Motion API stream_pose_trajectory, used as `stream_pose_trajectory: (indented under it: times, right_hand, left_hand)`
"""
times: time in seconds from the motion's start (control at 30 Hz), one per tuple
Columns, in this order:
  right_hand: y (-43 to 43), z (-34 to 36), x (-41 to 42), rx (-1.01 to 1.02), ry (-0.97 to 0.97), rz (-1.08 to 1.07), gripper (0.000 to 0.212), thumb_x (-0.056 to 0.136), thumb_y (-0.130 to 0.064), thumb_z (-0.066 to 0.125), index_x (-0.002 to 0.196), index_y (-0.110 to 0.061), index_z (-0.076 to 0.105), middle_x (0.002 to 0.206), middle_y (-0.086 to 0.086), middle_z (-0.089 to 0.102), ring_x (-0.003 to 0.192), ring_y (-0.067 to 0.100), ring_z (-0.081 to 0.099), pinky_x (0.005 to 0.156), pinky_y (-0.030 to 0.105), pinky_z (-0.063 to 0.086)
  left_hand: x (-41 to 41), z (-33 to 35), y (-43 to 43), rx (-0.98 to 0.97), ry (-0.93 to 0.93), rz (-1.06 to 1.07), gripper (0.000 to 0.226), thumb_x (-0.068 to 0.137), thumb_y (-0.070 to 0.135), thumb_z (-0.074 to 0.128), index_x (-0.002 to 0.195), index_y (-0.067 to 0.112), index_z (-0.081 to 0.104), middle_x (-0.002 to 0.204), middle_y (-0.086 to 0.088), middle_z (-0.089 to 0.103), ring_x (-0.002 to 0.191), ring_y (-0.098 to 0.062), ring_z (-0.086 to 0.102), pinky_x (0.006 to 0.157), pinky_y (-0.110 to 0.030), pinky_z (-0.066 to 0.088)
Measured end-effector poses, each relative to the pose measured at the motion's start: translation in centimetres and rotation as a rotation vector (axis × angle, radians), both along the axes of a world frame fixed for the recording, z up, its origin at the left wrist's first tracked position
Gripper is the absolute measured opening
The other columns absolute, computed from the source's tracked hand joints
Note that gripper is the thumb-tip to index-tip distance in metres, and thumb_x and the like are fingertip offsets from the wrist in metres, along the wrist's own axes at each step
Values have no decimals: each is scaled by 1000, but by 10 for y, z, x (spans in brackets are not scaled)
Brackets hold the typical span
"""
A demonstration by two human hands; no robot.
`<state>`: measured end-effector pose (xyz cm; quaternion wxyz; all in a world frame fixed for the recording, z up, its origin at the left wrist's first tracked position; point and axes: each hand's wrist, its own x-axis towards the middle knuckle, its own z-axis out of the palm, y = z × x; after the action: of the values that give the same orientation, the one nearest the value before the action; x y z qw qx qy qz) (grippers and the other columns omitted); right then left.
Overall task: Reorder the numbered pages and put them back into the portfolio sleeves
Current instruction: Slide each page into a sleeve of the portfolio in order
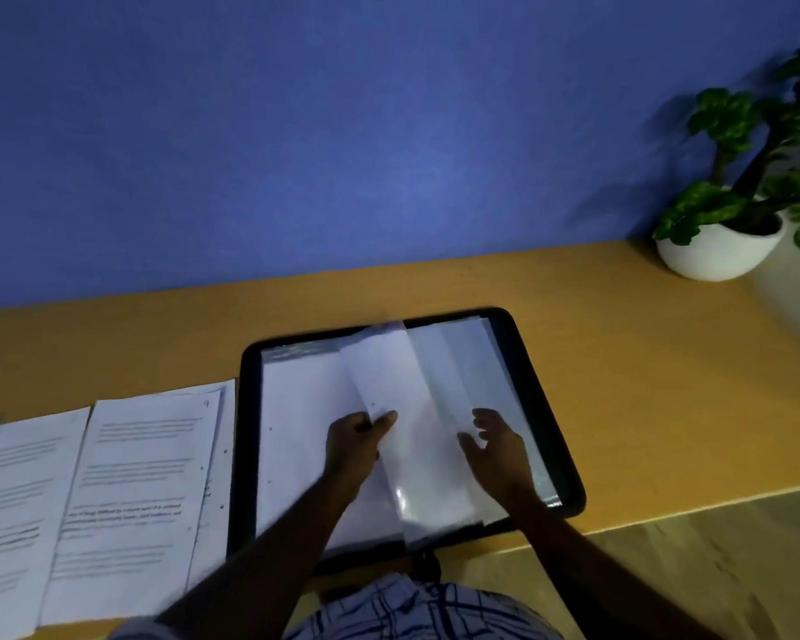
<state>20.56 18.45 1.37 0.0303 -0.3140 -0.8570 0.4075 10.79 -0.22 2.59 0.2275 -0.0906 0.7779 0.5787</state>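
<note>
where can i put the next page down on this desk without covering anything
Bare desk lies right of the portfolio, up to the potted plant, and in the strip between portfolio and wall. The left is crowded with printed pages.

Setting: office or home study, desk corner.
Surface: pale wood worktop (620, 362), far edge flush against a plain blue wall (342, 131).
Paperwork: printed pages (130, 491) spread near left; black portfolio (523, 344) open at centre.
Decor: potted plant (730, 196), white bowl pot, far right.
Floor: light wood-look boards (712, 570), near right.
</note>
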Motion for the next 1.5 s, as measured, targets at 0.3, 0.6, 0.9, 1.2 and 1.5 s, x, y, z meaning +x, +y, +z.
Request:
stream_pose_trajectory:
  times: [0.3, 0.6, 0.9, 1.2, 1.5]
  right_hand:
    - [37, -5, -2, -52, -83, -24, 56, 89, -39, 70, 134, -8, 54, 118, 12, 69, 104, 24, 67, 83, 29, 50]
    - [19, -27, -3, 267, -210, 109, 80, 74, -57, 77, 136, -17, 45, 127, 7, 52, 114, 25, 56, 95, 42, 50]
    - [37, -23, -10, 553, -326, 49, 58, 82, -20, 61, 136, -15, 41, 130, 12, 49, 114, 30, 52, 92, 44, 47]
    - [-20, -44, -13, 628, -64, 459, 57, 98, -42, 43, 148, -14, 39, 156, 9, 36, 144, 27, 36, 117, 47, 30]
    - [-22, -41, -9, 567, -449, 236, 85, 89, -72, 1, 158, -23, 7, 165, 4, -6, 151, 23, -12, 114, 49, -21]
  left_hand:
    - [-30, -14, -89, -54, -81, 158, 22, 94, 21, 67, 81, 4, 66, 75, -17, 59, 70, -24, 55, 62, -34, 42]
    - [-40, -22, -148, -383, 70, 164, 20, 87, 16, 73, 107, 13, 71, 78, -9, 70, 62, -22, 62, 61, -30, 52]
    - [-45, -34, -167, -450, 130, -20, 36, 80, 11, 76, 115, 13, 67, 93, -3, 72, 89, -26, 67, 83, -39, 53]
    - [-39, -41, -170, -522, 553, -438, 51, 85, 18, 75, 131, 9, 56, 135, -11, 56, 124, -29, 54, 97, -43, 49]
    - [-37, -65, -145, -773, 680, -946, 87, 85, 75, 23, 153, 22, 34, 164, -8, 14, 151, -28, 14, 118, -51, 18]
